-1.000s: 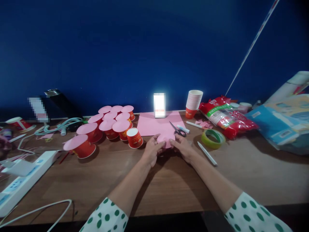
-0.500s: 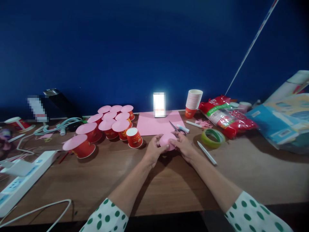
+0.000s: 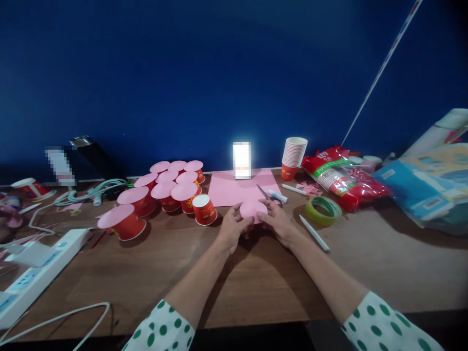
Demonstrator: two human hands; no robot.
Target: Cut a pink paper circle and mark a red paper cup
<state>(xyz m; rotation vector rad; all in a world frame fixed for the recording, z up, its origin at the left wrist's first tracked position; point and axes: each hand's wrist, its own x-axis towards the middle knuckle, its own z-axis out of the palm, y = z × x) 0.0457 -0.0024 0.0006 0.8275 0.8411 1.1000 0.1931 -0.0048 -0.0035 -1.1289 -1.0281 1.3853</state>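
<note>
My left hand point(image 3: 231, 228) and my right hand point(image 3: 278, 224) both grip a round pink paper disc point(image 3: 253, 209), holding it just above the wooden table point(image 3: 256, 278); what lies under the disc is hidden by my fingers. Behind the disc lies a pink paper sheet point(image 3: 230, 189) with scissors point(image 3: 267, 195) on its right edge. A lone red paper cup point(image 3: 204, 209) stands upside down just left of my left hand. Further left, several red cups topped with pink discs point(image 3: 166, 187) stand in a group.
A stack of paper cups point(image 3: 293, 156), a red snack bag point(image 3: 341, 178), a green tape roll point(image 3: 323, 209) and two white pens point(image 3: 313, 232) sit to the right. A white power strip point(image 3: 32, 273) and cables lie at left. A bright phone screen point(image 3: 242, 160) leans on the blue wall.
The pink disc was lifted and tilted toward me half a second ago; now it lies flatter between my fingers. Both hands have stayed in place.
</note>
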